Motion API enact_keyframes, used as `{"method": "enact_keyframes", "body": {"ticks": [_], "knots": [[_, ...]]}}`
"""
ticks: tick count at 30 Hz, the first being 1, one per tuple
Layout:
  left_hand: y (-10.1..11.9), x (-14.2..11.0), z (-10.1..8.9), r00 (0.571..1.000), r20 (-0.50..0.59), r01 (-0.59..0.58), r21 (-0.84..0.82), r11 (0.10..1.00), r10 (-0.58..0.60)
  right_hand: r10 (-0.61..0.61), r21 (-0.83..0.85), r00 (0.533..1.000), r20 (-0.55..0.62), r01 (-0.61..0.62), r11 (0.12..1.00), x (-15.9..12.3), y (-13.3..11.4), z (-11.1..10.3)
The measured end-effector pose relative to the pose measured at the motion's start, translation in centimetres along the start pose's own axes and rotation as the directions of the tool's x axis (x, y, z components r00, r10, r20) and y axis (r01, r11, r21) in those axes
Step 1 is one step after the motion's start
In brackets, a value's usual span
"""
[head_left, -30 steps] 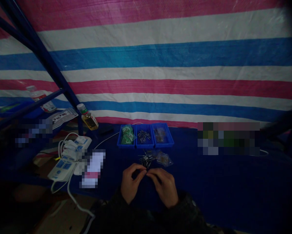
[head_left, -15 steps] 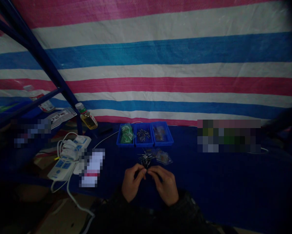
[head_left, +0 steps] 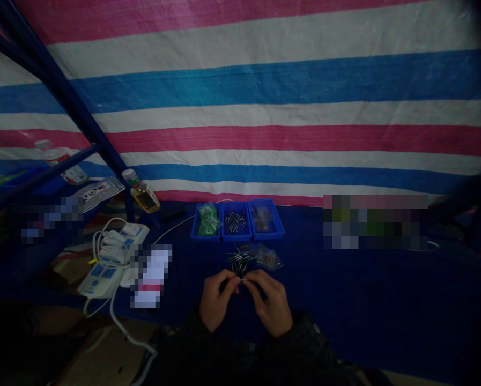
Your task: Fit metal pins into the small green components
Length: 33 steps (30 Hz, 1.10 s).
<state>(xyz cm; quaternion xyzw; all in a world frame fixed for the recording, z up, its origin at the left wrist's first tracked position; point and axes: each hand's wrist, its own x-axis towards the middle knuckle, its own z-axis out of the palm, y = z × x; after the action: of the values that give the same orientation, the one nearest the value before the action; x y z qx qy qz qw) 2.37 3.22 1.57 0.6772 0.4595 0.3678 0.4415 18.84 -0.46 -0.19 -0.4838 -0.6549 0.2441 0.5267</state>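
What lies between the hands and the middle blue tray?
In the head view, a loose pile of thin metallic pieces lies there, with a clear plastic bag beside it on the right.

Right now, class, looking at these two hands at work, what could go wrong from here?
The thin piece between the left hand and right hand could slip and vanish among the loose metal pins just beyond.
Those pins lie outside the blue trays, so a nudge might scatter them.
The white cable hanging past the table edge might snag.
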Motion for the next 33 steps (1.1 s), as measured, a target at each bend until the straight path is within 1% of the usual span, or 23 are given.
{"method": "enact_keyframes", "body": {"ticks": [5,12,18,21,26,29,33], "knots": [[0.45,0.02,-0.11,1.0,0.002,-0.016,-0.019,1.0,0.016,0.003,-0.018,1.0,0.023,-0.002,1.0,0.18,-0.47,-0.1],[0.29,-0.12,0.02,1.0,-0.014,-0.016,0.001,1.0,0.016,-0.058,-0.016,0.998,0.022,0.058,0.998,0.07,0.05,0.17],[0.08,-0.16,-0.01,0.999,-0.05,-0.021,0.015,1.0,0.022,0.005,-0.083,1.0,-0.018,-0.006,0.997,0.27,-0.22,-0.04],[0.07,-0.19,-0.1,0.997,-0.072,-0.013,0.017,1.0,0.014,0.01,-0.076,0.999,-0.035,-0.013,0.997,0.14,-0.16,0.02],[0.09,-0.12,-0.11,0.999,-0.046,0.001,0.008,1.0,0.0,-0.036,-0.011,0.999,-0.006,0.036,0.999,0.12,0.07,0.19],[0.04,-0.1,-0.11,1.0,-0.027,0.006,-0.003,1.0,-0.006,-0.017,-0.008,1.0,-0.015,0.017,1.0,0.33,-0.08,0.08],[0.02,-0.18,-0.16,1.0,-0.023,-0.013,-0.011,1.0,0.013,0.008,-0.03,1.0,-0.018,-0.008,1.0,0.44,-0.37,-0.07]]}}
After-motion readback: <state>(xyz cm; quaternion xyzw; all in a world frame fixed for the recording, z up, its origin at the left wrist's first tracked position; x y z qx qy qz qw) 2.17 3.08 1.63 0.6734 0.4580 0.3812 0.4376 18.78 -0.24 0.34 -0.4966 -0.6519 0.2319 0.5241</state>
